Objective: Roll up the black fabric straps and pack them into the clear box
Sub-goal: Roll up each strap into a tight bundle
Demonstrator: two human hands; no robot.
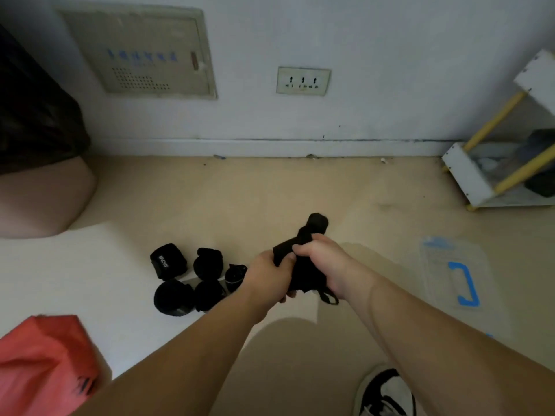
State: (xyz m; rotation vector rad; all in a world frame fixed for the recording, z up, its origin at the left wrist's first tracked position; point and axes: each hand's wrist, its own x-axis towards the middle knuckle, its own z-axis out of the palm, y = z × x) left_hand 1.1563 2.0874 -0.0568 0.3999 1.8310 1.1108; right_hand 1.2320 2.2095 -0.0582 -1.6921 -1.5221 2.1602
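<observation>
Black strap (303, 274) clamped in fingers (303, 249) of left hand (265, 274) and right hand (326, 264), long axis 5 to 1 o'clock. At 3 o'clock lay clear box (453, 274), nearer right hand.

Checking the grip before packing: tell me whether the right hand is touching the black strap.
Touching. Head view: the right hand curls its fingers round the black strap.

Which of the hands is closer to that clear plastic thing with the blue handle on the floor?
Right. The right hand grips the black strap on the side toward the clear plastic piece; the left hand holds the same strap on the far side from it.
</observation>
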